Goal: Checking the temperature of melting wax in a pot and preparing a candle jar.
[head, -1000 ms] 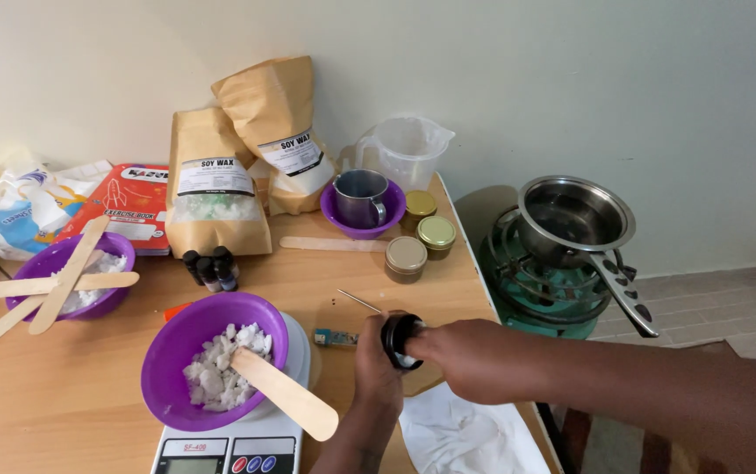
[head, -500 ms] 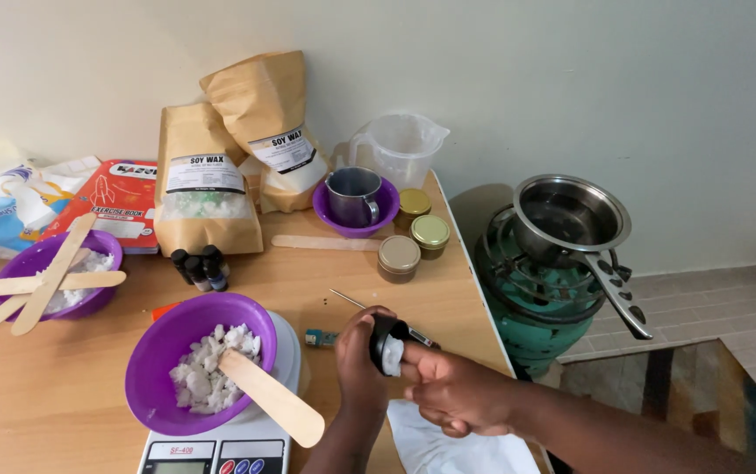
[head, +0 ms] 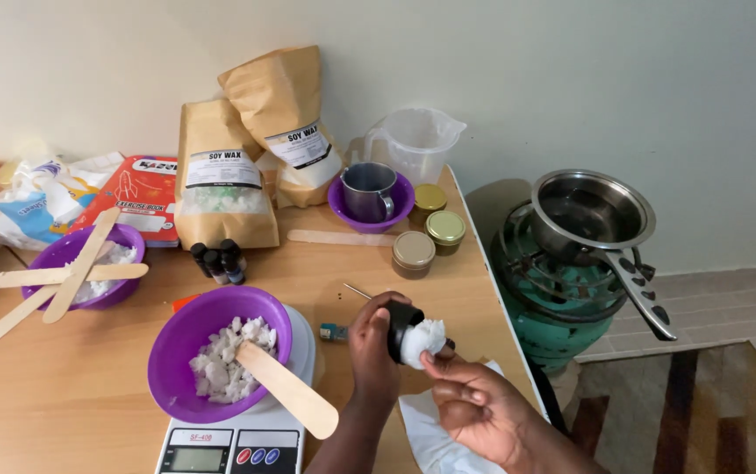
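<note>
My left hand [head: 374, 353] grips a small black container [head: 402, 318], raised a little above the wooden table [head: 62, 412] near its right edge. My right hand [head: 474, 402] pinches a wad of white tissue [head: 423, 339] against the container's open end. Below both hands a flat sheet of white tissue [head: 430, 437] lies on the table. To the left a purple bowl [head: 186, 344] of white wax chunks stands on a digital scale [head: 224, 448], and a wooden spatula [head: 288, 393] leans in it.
At the back stand two brown paper bags [head: 224, 180], a purple bowl with a metal cup [head: 369, 191], a clear jug [head: 415, 145], three gold-lidded tins [head: 415, 251] and small dark bottles [head: 218, 261]. Another purple bowl [head: 128, 241] holds wooden sticks. A steel pot [head: 590, 215] sits on a green stove right of the table.
The black container has come up off the table toward me in my left hand. My right hand now presses white tissue against it.
</note>
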